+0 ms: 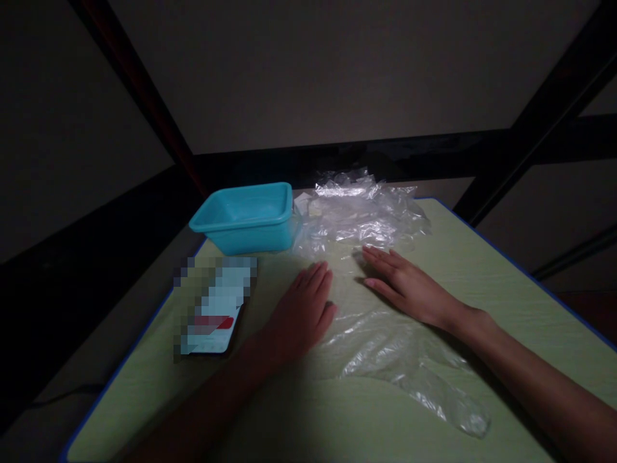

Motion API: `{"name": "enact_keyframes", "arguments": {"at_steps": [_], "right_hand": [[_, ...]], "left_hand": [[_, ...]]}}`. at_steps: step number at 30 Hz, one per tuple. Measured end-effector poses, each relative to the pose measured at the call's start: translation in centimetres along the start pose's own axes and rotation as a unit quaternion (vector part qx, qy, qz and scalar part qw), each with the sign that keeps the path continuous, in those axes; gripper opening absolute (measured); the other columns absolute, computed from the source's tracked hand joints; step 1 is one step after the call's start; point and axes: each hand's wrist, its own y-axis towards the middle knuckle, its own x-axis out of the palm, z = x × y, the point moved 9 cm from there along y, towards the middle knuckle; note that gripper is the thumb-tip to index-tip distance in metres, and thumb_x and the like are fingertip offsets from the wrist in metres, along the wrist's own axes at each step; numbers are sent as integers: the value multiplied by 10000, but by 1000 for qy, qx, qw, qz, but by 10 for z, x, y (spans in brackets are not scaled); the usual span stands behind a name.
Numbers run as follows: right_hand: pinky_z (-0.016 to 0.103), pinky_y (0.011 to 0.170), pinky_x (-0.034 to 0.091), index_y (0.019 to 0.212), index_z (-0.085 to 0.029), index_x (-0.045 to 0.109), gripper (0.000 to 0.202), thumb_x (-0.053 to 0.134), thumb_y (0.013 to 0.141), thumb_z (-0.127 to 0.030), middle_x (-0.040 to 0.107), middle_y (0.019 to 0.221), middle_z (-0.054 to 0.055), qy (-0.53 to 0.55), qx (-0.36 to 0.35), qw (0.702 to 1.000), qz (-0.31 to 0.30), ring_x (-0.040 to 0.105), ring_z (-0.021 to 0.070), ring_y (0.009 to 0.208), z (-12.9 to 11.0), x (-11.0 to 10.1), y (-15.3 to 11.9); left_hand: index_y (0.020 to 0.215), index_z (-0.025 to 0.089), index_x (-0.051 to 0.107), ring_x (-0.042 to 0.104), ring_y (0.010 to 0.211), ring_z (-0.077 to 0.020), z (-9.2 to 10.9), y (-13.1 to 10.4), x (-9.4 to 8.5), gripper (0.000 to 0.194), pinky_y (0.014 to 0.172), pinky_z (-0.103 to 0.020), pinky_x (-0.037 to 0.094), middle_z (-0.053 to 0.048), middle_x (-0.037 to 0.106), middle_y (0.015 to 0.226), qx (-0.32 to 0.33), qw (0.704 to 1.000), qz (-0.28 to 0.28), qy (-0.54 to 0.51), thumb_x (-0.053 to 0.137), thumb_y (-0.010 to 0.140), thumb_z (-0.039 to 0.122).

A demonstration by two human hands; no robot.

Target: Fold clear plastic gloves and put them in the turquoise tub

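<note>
A turquoise basin (pixel 255 236) stands far left, its inner floor partly hidden; a lit phone (pixel 222 296) lies nearer. The left hand (pixel 303 308), palm down, fingers together and thumb apart, is at the left edge of a clear, wrinkled plastic glove (pixel 380 350) lying mid-table and stretching to near right. Crumpled clear plastic (pixel 366 209) lies beyond. The right hand (pixel 405 281) is likewise flat; whether either hand touches the glove, I cannot tell. The blue-edged table (pixel 511 302) is yellow-green; a dim wall (pixel 313 77) stands behind.

A transparent, thin disposable plastic glove (pixel 380 354) lies spread flat, creased and shiny, nearer the viewer and rightward of the turquoise basin (pixel 250 239).
</note>
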Motion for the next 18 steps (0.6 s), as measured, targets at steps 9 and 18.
{"name": "enact_keyframes", "arguments": {"at_steps": [9, 18], "right_hand": [[462, 1080, 262, 1377, 10, 299, 697, 344, 909, -505, 256, 1441, 235, 61, -84, 989, -102, 221, 273, 1346, -33, 17, -10], [481, 1109, 75, 1413, 8, 150, 958, 390, 789, -678, 64, 1474, 228, 85, -64, 971, -215, 17, 296, 1363, -23, 30, -17]], "left_hand": [[1266, 34, 421, 385, 1279, -259, 35, 1, -4, 437, 1057, -427, 352, -203, 435, 1358, 34, 996, 40, -78, 392, 886, 248], [1343, 65, 348, 213, 1363, -266, 37, -5, 18, 562, 1101, -451, 228, -165, 296, 1456, 46, 997, -58, -20, 430, 889, 385]]}}
